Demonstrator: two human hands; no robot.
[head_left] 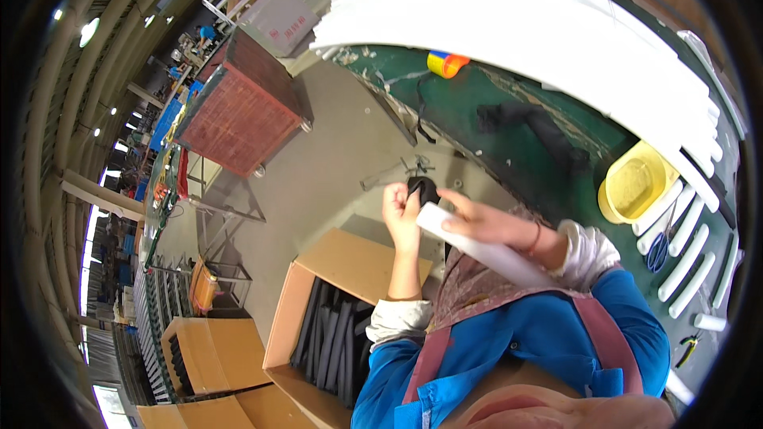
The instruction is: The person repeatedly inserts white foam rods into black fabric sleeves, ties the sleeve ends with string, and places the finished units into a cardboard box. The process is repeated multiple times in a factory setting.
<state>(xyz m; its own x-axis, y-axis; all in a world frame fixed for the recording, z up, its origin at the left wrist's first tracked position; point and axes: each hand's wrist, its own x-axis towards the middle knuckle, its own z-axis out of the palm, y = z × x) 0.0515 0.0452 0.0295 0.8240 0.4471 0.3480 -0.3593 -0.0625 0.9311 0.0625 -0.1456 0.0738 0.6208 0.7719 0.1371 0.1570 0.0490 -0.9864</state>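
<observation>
At chest height, left hand (400,210) grip closed on black sleeve (421,188); right hand (497,228) grip closed round white tube (485,253), tube end touching sleeve. Below left: open box (294,310) of black tubes (334,342). Right: green counter (509,103), yellow tub (636,183)

A long white foam tube (485,250) slants down and away from the right hand (493,226), which grips its near end. A small black foam sleeve (423,187) sits pinched in the left hand (401,210), just beside the tube's tip.
</observation>
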